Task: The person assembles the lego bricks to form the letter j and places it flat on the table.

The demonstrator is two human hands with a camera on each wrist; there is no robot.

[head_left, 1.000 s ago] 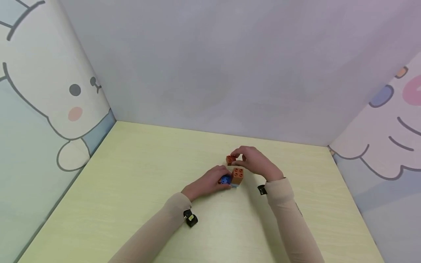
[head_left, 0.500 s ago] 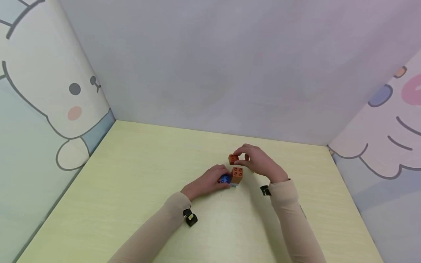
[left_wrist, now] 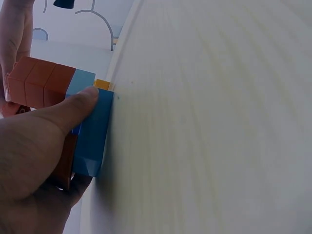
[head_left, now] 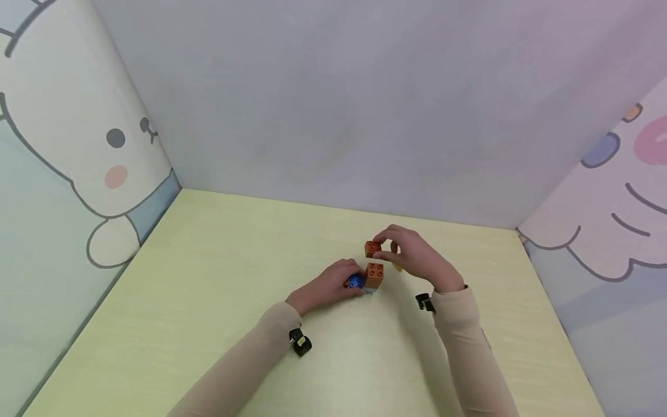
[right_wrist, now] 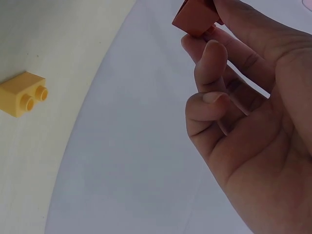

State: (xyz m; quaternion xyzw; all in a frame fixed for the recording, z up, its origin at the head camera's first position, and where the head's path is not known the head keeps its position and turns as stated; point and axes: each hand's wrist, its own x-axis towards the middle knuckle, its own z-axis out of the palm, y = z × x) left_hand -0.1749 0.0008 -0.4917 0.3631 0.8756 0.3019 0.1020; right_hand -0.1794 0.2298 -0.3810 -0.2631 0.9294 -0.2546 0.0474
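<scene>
My left hand [head_left: 329, 284] grips a build of toy building blocks low over the table. In the left wrist view its thumb presses along a blue block [left_wrist: 92, 139], with a brown block [left_wrist: 66, 163] beside it. A column of orange-brown blocks [head_left: 374, 273] rises at the build's right end, above a light blue block [left_wrist: 81, 82]. My right hand [head_left: 414, 255] pinches a loose orange-brown block [head_left: 372, 249] between thumb and fingertips, just beyond the column and apart from it in the head view. The right wrist view shows part of this block [right_wrist: 195, 18], cut off by the frame's top.
A yellow two-stud block [right_wrist: 24, 92] lies on the table; in the head view it is mostly hidden behind my right hand. The pale yellow table [head_left: 234, 249] is bounded by a grey back wall [head_left: 333, 116] and side walls with cartoon prints.
My right hand has moved slightly right and away with the loose block, and a bit of the yellow block shows below it. The left hand stays around the build.
</scene>
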